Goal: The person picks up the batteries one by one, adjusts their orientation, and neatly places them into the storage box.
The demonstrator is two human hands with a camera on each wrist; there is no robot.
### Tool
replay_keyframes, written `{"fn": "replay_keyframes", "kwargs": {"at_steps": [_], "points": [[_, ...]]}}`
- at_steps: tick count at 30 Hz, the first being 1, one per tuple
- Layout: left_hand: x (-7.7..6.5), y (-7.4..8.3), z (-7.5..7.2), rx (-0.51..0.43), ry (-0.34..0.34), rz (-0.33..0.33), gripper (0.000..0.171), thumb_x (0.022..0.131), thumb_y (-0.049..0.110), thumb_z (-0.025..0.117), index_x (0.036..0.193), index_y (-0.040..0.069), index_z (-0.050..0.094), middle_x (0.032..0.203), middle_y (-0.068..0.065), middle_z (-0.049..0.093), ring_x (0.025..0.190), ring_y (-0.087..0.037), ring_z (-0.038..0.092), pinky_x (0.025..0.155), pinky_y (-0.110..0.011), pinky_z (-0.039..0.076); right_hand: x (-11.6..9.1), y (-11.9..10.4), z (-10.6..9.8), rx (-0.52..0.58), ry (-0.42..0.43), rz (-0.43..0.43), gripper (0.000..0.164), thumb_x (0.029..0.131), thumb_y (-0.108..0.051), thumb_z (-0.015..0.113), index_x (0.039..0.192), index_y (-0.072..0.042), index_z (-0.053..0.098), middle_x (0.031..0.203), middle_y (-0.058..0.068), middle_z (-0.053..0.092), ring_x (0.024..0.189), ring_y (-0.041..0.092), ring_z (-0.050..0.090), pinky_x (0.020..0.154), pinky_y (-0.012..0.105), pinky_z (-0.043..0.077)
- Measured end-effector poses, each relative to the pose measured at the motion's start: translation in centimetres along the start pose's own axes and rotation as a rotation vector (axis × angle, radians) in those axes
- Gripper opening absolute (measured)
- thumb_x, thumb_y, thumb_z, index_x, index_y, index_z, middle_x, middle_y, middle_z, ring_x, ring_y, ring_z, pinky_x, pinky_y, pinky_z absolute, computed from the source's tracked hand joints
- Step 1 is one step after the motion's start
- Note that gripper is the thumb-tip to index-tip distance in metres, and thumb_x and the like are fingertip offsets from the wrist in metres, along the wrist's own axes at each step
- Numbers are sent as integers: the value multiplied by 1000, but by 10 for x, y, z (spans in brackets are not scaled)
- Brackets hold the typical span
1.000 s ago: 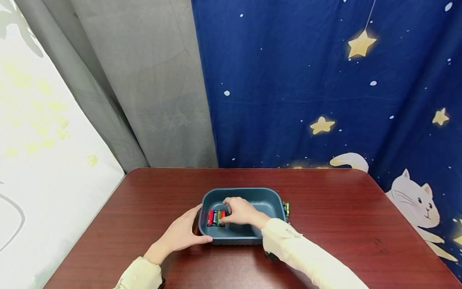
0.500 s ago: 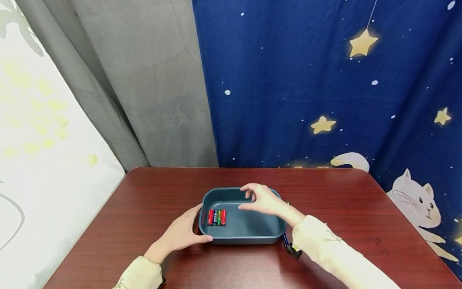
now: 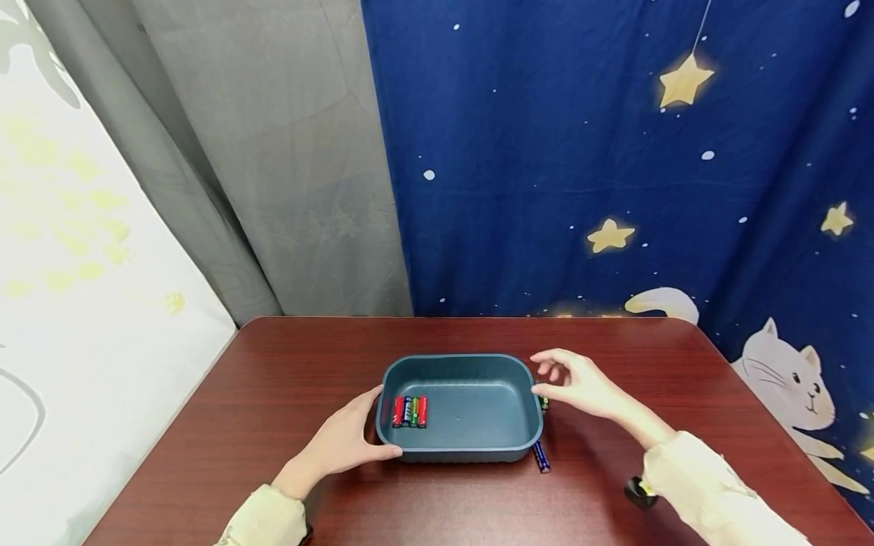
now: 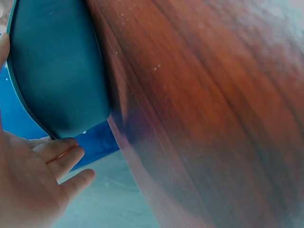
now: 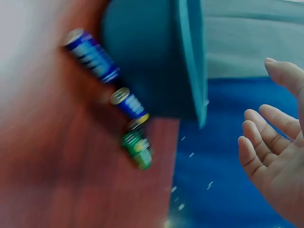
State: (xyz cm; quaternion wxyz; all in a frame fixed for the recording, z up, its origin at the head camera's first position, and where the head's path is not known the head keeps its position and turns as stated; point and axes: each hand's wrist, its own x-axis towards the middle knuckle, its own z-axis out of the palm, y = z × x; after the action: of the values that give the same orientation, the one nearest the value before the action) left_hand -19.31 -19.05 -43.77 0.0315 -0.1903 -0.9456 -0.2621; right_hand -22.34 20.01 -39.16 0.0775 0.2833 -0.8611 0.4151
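A dark teal plastic bin stands on the table. My left hand rests on its left end, thumb at the front corner and fingers along the side, all fairly straight. In the left wrist view, fingertips touch the bin's wall. Several batteries, red, blue and green, lie side by side inside at the left. My right hand hovers by the bin's right rim, fingers loosely bent and holding nothing. Below it in the right wrist view are a blue battery, another blue one and a green battery, blurred.
The reddish-brown wooden table extends around the bin on all sides. Behind its far edge hang a grey curtain and a blue star-patterned curtain. A black object sits at my right wrist.
My right hand has left the batteries inside the bin and moved right, past the right rim. A blue battery in front of the bin has come into view. My left hand has stayed put.
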Motion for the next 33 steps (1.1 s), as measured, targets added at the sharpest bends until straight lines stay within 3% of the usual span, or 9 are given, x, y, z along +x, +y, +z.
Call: {"fn": "replay_keyframes", "kwargs": {"at_steps": [6,15,25,29,33], "points": [[0,0,0,5,-3,4,98,61,58,74,140,14,35,133,-2,46,119,-20,45,95,-44,40,-32,20,-1,21,-33,9,35,74,-12,74,105,-2,60,80,11,57,65,9,51,49,23,43],[0,1,0,10,12,9,97,61,59,73,139,12,37,132,-2,47,119,-20,45,94,-44,41,-61,36,18,111,-150,17,37,74,-13,74,104,3,59,78,11,56,64,20,52,48,21,42],[0,0,0,12,-7,-14,100,60,64,71,140,15,34,133,-1,45,119,-19,45,94,-44,41,-70,48,37,192,-195,43,39,69,-11,76,102,-1,59,79,11,55,66,20,51,47,21,43],[0,0,0,7,-8,-13,100,60,63,71,140,15,34,134,-1,45,120,-20,45,94,-44,40,-70,50,41,165,-197,42,39,67,-15,78,100,-4,60,79,8,55,67,16,50,49,21,42],[0,1,0,4,-9,-17,99,61,62,71,140,15,34,134,-1,45,120,-19,45,95,-44,40,-70,50,46,107,-175,-22,38,65,-18,80,97,-9,61,77,3,55,67,13,50,53,20,42]]}}
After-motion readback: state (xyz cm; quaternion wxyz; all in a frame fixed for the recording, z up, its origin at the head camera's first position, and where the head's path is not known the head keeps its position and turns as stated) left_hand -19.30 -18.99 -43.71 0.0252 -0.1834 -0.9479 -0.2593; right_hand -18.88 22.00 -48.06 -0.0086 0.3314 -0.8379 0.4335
